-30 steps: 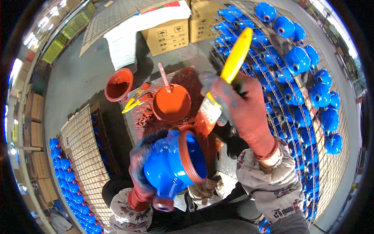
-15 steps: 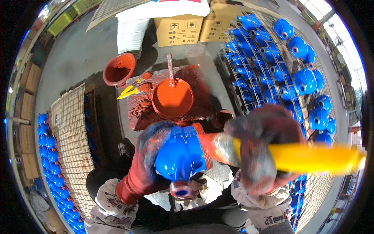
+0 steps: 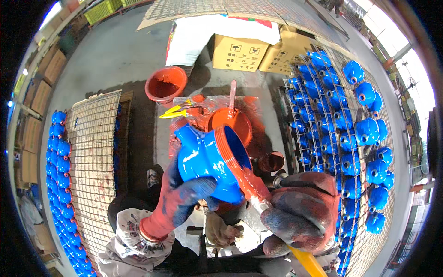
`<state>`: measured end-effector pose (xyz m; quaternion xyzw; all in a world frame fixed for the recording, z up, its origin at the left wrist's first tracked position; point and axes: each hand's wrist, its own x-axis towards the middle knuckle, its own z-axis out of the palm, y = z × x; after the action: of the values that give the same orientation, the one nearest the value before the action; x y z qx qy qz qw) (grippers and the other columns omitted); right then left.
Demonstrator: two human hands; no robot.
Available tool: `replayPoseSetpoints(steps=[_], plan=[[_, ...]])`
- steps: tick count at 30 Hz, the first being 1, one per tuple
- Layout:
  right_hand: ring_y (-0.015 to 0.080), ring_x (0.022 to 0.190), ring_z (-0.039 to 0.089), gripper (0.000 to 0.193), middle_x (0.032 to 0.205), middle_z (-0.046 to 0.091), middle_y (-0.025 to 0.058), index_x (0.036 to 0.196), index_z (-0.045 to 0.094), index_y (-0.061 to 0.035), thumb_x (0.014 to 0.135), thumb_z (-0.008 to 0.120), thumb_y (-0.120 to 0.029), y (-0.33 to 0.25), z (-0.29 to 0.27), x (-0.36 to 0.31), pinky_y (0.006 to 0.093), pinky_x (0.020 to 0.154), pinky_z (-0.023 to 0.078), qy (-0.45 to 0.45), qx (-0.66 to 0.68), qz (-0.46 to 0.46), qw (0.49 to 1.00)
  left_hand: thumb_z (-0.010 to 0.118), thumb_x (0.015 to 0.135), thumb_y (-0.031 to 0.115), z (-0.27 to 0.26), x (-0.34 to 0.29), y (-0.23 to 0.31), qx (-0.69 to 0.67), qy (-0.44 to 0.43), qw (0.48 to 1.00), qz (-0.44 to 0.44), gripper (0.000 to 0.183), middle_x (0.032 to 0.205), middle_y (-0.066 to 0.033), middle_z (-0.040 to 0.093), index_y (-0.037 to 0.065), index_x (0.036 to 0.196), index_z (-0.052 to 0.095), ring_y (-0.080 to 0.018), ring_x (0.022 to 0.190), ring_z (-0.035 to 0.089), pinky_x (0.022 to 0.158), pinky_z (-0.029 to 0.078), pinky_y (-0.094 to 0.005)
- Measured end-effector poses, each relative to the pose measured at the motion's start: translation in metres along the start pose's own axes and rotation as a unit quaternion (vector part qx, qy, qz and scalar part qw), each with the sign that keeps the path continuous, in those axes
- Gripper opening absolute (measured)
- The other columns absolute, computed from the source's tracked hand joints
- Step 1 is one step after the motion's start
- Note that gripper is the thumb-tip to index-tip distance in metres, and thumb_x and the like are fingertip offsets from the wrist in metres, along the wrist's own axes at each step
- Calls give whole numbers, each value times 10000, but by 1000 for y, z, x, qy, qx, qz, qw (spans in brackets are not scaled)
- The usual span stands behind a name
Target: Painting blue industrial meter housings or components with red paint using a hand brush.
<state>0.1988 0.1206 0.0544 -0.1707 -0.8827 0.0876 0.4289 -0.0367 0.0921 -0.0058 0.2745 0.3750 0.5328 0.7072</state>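
Observation:
My left hand (image 3: 187,189), in a red and dark glove, grips a glossy blue casting (image 3: 198,159) with a wide round mouth, tilted in the air. Its threaded rim (image 3: 226,147) is painted red, and a narrower neck points up and away to the left. My gloved right hand (image 3: 300,212) is closed round a paintbrush (image 3: 308,262) with a yellow handle. The brush's red-coated bristles (image 3: 251,186) touch the near right side of the rim. Beyond the casting, partly hidden by it, a pan (image 3: 250,130) of red paint holds an upright stick (image 3: 232,94).
A red-brown bucket (image 3: 162,99) and yellow-handled brushes (image 3: 173,113) lie past the pan. Blue castings crowd wire racks (image 3: 323,122) at right; more line the left rack (image 3: 92,152). Cartons (image 3: 240,60) and a white sack (image 3: 194,34) stand at the back. A small dark cup (image 3: 272,161) sits near my right hand.
The casting has been turned, its neck swinging from near me to far left, its mouth now facing up and right. My right hand has moved down; the brush handle now points toward me.

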Motion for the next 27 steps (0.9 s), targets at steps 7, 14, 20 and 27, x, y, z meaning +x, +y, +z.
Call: replayPoseSetpoints(steps=[7,14,20,27], plan=[[230,807,660,402,888,675,50,951,738,-111,708,803,-424,2,11,8,395,725,552,26,39,58,997,471,911,697,-6,0,3,-365,10,922,-129,784,1320,-145,585,137,1454,400,-319,970,682,720,597,-463],[266,882,669,280,936,672,147,1016,631,-4,742,631,-59,24,27,-9,381,767,534,161,244,180,939,391,859,789,-21,-4,-11,-464,-147,846,-221,921,1134,-287,615,88,1457,371,-384,724,656,493,556,-407],[262,993,652,430,1162,612,173,1257,474,27,950,597,-249,42,42,-16,400,868,541,292,391,295,821,377,859,765,-29,-2,-10,-434,-160,820,-336,952,1113,-325,619,-10,1410,431,-461,789,653,513,567,-451],[149,739,660,325,1023,683,123,1134,636,50,999,543,-230,46,31,-13,273,627,540,280,354,406,795,781,703,383,-15,-10,0,56,-37,996,-66,916,1322,-181,574,49,1457,385,-316,1138,629,991,524,-417]])
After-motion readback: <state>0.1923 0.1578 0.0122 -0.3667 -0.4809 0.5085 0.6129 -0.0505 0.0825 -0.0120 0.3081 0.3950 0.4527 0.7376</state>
